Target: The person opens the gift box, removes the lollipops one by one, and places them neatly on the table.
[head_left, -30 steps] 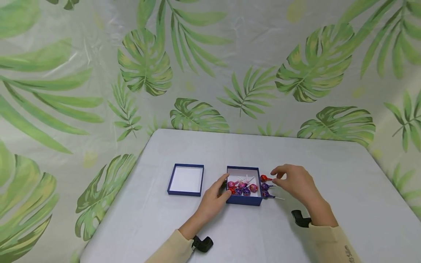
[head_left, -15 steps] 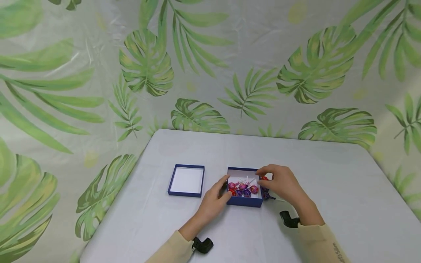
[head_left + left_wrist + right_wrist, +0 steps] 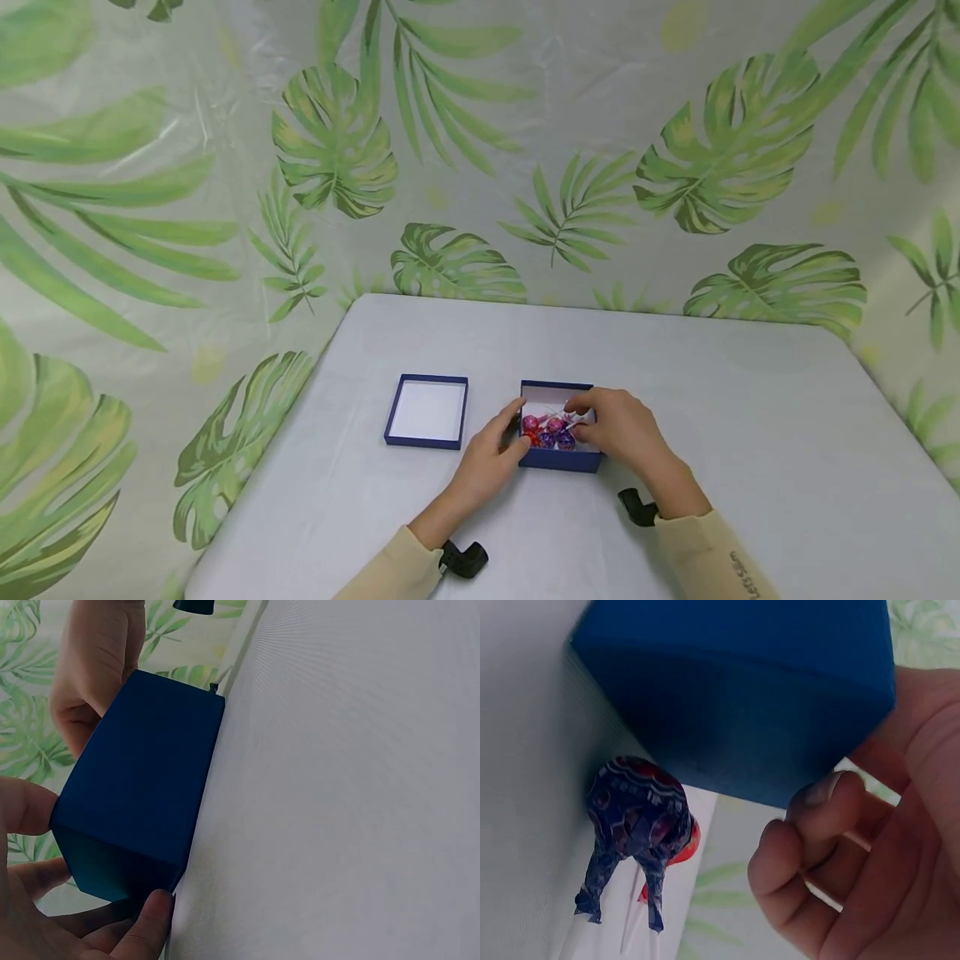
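Note:
My left hand (image 3: 483, 462) grips the left side of a blue box (image 3: 558, 460), its thumb at the near corner. In the left wrist view, that hand's fingers bend round the box's lower corner. Wrapped lollipops, such as a pink one (image 3: 531, 422) and a purple one (image 3: 566, 440), lie inside with white sticks upward. My right hand (image 3: 626, 429) reaches over the right wall into the box, thumb and forefinger apart beside the sticks. It covers part of the box. Outside the right wall, the right wrist view shows a purple lollipop (image 3: 639, 806) and a red lollipop (image 3: 686, 844).
A shallow blue lid (image 3: 427, 410) with a white inside lies left of the box. Both things sit on a white-covered table (image 3: 465, 342). Behind it hangs a leaf-patterned sheet (image 3: 450, 167).
My right hand has moved left from the red lollipop outside the box to above the lollipops inside it. My left hand stays on the box.

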A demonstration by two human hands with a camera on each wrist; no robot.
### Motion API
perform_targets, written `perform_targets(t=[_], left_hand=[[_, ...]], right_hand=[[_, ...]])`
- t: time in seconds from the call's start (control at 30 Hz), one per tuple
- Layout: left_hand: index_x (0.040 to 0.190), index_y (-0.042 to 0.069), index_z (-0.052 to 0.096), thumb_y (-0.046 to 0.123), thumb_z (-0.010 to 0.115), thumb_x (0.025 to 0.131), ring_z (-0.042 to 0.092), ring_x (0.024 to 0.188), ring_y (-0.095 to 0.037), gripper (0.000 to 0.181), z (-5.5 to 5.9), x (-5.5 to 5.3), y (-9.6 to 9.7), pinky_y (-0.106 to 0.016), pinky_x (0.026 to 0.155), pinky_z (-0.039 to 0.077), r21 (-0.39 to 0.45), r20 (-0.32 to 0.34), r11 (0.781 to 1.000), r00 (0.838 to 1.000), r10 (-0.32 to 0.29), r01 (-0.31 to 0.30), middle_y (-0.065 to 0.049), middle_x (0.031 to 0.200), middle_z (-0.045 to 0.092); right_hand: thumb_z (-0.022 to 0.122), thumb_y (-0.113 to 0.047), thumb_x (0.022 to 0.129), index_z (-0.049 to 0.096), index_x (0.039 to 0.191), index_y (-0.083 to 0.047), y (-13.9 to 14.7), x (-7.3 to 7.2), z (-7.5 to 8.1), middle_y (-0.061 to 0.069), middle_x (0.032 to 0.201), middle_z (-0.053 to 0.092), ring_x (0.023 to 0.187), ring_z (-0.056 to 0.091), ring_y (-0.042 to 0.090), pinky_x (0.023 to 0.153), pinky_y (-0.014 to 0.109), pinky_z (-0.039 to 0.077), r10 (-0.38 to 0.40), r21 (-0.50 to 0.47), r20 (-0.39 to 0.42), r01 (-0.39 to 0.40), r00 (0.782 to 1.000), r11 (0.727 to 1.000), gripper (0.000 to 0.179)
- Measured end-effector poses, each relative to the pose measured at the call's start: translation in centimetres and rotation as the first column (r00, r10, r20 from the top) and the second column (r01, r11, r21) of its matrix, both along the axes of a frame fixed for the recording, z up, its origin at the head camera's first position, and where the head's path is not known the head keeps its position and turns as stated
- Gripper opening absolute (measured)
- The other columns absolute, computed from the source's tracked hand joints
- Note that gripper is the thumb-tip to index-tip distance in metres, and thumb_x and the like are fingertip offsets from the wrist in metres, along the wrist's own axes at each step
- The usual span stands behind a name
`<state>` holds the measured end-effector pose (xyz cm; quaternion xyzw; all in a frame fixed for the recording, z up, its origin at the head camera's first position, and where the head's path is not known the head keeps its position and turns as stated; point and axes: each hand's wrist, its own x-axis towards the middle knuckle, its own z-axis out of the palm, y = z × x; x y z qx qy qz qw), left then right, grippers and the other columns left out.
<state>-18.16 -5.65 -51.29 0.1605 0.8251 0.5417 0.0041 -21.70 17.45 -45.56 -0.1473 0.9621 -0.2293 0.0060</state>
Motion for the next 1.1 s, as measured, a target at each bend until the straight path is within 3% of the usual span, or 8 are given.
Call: perform_targets(t=[0.23,0.57,1.1], left_hand=[[0.158,0.022,0.036,0.026,0.056,0.101,0.037,0.143,-0.022,0.06,0.34,0.02,-0.05,-0.045,0.114,0.035,-0.01,-0.005,1.0,1.0,-0.001,0.001,0.0,0.158,0.039],[0.158,0.022,0.036,0.026,0.056,0.101,0.036,0.144,-0.022,0.06,0.16,0.02,-0.04,-0.045,0.115,0.034,-0.023,-0.004,1.0,1.0,-0.006,0.006,-0.001,0.158,0.038],[0.158,0.022,0.037,0.025,0.056,0.101,0.036,0.144,-0.023,0.06,0.06,0.06,0.0,-0.047,0.116,0.032,-0.035,-0.015,0.999,1.0,-0.001,0.0,-0.001,0.158,0.039]], right_hand=[[0.082,-0.012,0.081,0.078,0.106,-0.017,-0.53,0.05,-0.31,0.002,0.103,0.073,0.088,0.068,0.025,0.068,0.045,0.056,0.013,0.077,-0.072,-0.008,0.997,0.997,0.026],[0.081,-0.006,0.081,0.078,0.097,-0.019,-0.68,-0.08,-0.64,-0.002,0.087,0.068,0.073,0.061,0.015,0.058,0.035,0.051,0.024,0.075,-0.083,-0.018,0.996,0.997,0.02],[0.08,-0.006,0.083,0.08,0.086,-0.016,-0.51,0.0,-0.28,-0.006,0.082,0.064,0.074,0.061,0.013,0.062,0.035,0.054,0.058,0.119,-0.141,-0.041,0.988,0.992,0.01]])
